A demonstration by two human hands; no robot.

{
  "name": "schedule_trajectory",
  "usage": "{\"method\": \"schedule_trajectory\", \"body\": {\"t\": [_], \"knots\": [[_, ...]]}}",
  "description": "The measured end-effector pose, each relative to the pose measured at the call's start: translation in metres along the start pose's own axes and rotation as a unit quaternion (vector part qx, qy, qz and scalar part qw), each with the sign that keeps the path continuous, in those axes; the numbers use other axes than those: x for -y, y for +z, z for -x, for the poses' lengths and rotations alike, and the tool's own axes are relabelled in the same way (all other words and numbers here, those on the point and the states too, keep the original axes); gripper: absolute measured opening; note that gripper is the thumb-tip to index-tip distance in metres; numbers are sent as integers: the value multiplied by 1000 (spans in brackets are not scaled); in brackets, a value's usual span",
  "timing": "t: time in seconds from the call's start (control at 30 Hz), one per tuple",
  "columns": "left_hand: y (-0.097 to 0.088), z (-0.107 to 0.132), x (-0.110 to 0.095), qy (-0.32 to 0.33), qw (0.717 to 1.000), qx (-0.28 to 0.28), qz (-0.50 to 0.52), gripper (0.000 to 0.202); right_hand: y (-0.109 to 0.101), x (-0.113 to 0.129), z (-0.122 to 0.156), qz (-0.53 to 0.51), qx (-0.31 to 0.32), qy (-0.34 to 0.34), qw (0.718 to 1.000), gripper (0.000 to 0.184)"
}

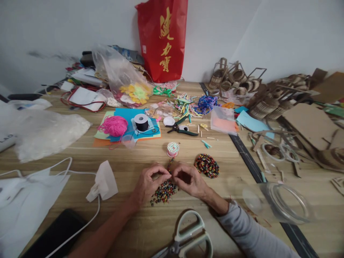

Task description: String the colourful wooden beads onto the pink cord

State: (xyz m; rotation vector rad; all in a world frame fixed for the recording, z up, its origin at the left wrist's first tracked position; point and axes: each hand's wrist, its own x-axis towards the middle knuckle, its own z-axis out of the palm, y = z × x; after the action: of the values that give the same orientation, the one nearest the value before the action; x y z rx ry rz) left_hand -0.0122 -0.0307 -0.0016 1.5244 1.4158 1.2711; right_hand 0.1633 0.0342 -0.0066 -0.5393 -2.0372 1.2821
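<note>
My left hand (149,184) and my right hand (189,181) meet fingertip to fingertip over the wooden table (134,150), both pinched closed. Between them runs a short strand of strung beads (170,164) that leads up toward a small spool of clear cord (172,149). Under my hands lies a loose heap of multicoloured beads (164,191). A second, rounder pile of beads (206,165) sits just right of my right hand. What each pinch grips is too small to make out.
Large scissors (188,238) lie at the near edge. A clear jar (279,202) lies on its side at the right. Pink yarn (113,126), a black thread spool (141,122), pliers (180,129), plastic bags, a red bag (162,39) and cardboard pieces (309,122) crowd the back.
</note>
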Motion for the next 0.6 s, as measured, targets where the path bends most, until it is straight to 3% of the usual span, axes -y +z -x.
{"method": "schedule_trajectory", "body": {"t": [0.17,0.4,0.6], "knots": [[0,-1,-3,-1,1000,-1,-3,12,-2,3,-2,-3,-22,-30,999,10],[3,1,0,35,999,-3,-18,11,5,-3,5,-81,22,92,992,26],[1,0,-4,32,999,-3,-17,11,5,-6,3,-83,12,104,991,28]]}}
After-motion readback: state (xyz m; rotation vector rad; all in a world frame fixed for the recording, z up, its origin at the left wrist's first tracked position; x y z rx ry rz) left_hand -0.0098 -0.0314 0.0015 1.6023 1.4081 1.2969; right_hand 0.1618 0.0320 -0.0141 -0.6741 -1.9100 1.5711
